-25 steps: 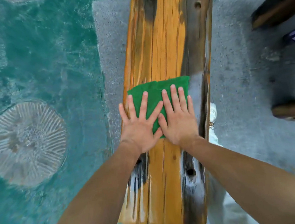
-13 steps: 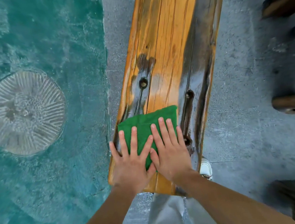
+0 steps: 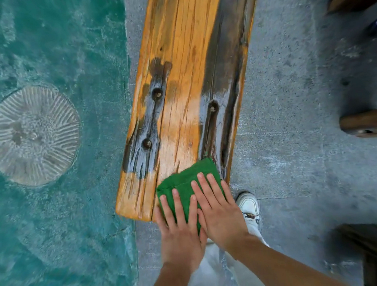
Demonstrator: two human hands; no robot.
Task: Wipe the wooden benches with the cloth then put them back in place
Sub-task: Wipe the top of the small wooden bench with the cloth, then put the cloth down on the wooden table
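A long orange-brown wooden bench (image 3: 185,80) with dark wet streaks and bolt holes runs away from me. A folded green cloth (image 3: 186,179) lies on its near right corner. My left hand (image 3: 180,227) and my right hand (image 3: 220,210) press flat on the cloth side by side, fingers spread and pointing forward, the right partly over the left. The cloth's near part is hidden under my palms and hangs past the bench's near end.
Teal painted floor (image 3: 48,63) with round ribbed grey discs (image 3: 32,136) lies to the left, grey concrete (image 3: 293,112) to the right. Dark wooden furniture pieces (image 3: 368,123) stand along the right edge. My white shoe (image 3: 247,206) is beside the bench end.
Both hands have slid the cloth toward me along the bench, from its middle to the near end, and shifted it to the right corner. A damp sheen follows behind.
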